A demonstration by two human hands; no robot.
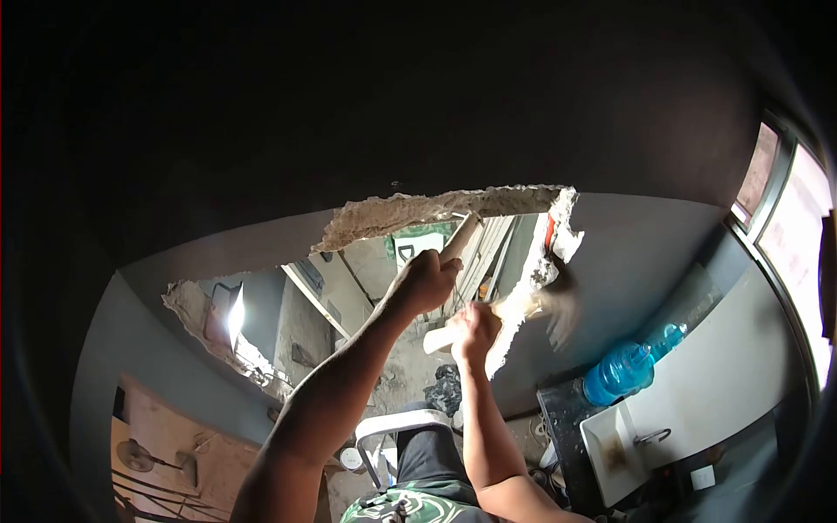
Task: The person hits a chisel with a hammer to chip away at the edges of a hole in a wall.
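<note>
My right hand (477, 329) is closed around the pale wooden handle (442, 339) of a hammer. The hammer's head (561, 307), smeared by motion, is by the right broken edge of a hole in the wall (567, 235). Higher up and to the left, my left hand (427, 281) is wrapped around a pale, wood-like bar (462, 237). The bar slants up toward the rough top edge of the hole; its far end is hard to make out. A red piece (549, 230) shows in the right edge, close to the hammer.
A white-topped ladder (403, 423) stands below me. At right are a sink (609, 449), blue water bottles (621, 373) and a window (798, 227). A bright lamp (235, 312) shines at left, above a fan (135, 457). Rubble lies beyond the hole.
</note>
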